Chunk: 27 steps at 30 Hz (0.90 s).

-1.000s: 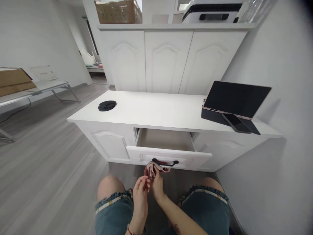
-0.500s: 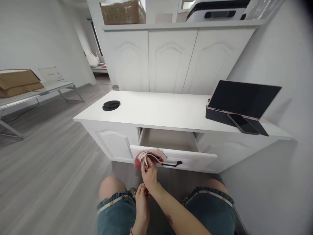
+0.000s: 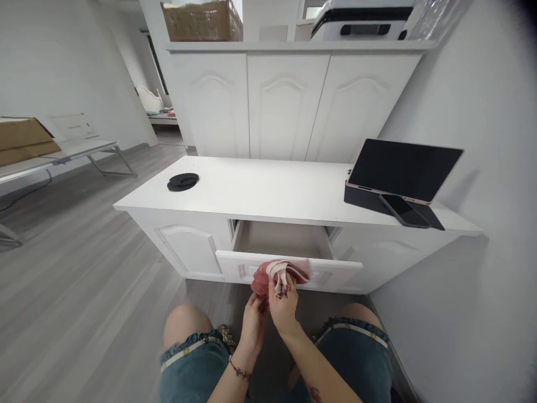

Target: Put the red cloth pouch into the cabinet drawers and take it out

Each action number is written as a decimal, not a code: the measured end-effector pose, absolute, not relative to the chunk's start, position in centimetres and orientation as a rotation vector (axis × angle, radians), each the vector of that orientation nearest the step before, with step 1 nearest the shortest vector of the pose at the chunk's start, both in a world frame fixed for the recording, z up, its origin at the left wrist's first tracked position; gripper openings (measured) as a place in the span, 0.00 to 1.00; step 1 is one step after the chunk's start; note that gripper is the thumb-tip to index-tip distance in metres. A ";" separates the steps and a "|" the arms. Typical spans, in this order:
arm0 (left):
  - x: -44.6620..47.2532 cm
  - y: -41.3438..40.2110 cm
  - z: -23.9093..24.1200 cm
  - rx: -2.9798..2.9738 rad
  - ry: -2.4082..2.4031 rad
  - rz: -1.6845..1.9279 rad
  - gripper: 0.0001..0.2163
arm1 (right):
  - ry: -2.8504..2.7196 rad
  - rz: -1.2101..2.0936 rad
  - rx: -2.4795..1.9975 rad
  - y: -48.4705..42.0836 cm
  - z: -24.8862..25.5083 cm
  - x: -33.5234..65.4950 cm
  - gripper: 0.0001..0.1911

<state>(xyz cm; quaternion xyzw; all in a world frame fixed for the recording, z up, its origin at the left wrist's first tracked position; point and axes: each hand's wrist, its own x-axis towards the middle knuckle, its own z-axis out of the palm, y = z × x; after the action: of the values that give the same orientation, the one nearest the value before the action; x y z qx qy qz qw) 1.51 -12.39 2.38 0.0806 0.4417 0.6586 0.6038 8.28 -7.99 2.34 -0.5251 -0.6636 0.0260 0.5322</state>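
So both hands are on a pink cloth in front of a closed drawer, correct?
Not closed: the head view shows the drawer pulled open. The rest holds: the left hand and right hand are on the pink cloth in front of it.

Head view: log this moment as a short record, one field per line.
right hand: grips a bunched pink cloth just in front of the drawer
left hand: fingers at the cloth's underside; grip unclear
drawer: pulled open, in the middle of a low white cabinet
cabinet top, left: black round disc
cabinet top, right: tablet propped on a black stand, phone in front of it
knees: in denim shorts, either side of the hands
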 end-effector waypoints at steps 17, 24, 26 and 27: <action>2.7 -9.7 4.0 0.145 0.933 1.476 0.12 | -1.380 -0.264 -1.339 -6.8 2.0 17.3 0.21; 2.9 -8.9 3.9 0.187 0.984 1.473 0.15 | -1.361 -0.270 -1.403 -6.2 0.3 21.2 0.20; 3.0 -8.7 3.8 0.194 0.994 1.475 0.15 | -1.333 -0.228 -1.446 -6.2 -0.1 22.1 0.20; 3.0 -8.7 3.7 0.198 0.993 1.477 0.15 | -1.315 -0.220 -1.461 -6.3 -0.2 22.4 0.21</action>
<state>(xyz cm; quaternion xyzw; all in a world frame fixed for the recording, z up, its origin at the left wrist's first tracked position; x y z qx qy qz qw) 2.98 -8.69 3.73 0.0861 0.4329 0.6438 0.6250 22.37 -6.26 -0.21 -0.6172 -0.5555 -0.0930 0.5495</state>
